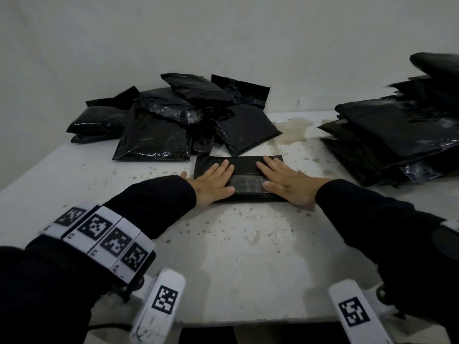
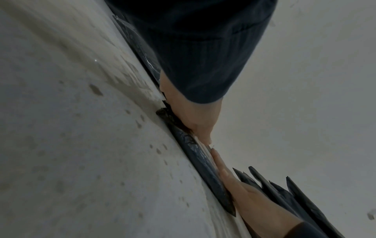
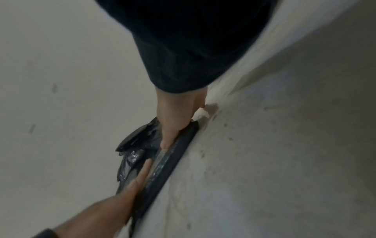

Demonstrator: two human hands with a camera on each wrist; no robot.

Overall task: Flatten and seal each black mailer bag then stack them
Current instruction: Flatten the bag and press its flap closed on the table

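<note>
A flat black mailer bag (image 1: 244,165) lies on the white table (image 1: 248,244), a glossy strip (image 1: 247,182) running across its near half. My left hand (image 1: 214,181) lies flat on the bag's left end, fingers straight and together. My right hand (image 1: 285,181) lies flat on its right end in the same way. The left wrist view shows the bag (image 2: 203,164) edge-on under my left hand (image 2: 195,116) and right hand (image 2: 250,198). In the right wrist view my right hand (image 3: 175,116) and left hand (image 3: 130,188) press the bag (image 3: 179,154) from both ends.
A loose pile of several puffy black mailer bags (image 1: 173,120) sits behind the bag against the white wall. A stack of several flat black bags (image 1: 397,135) stands at the table's right. A brownish stain (image 1: 293,131) marks the table between them.
</note>
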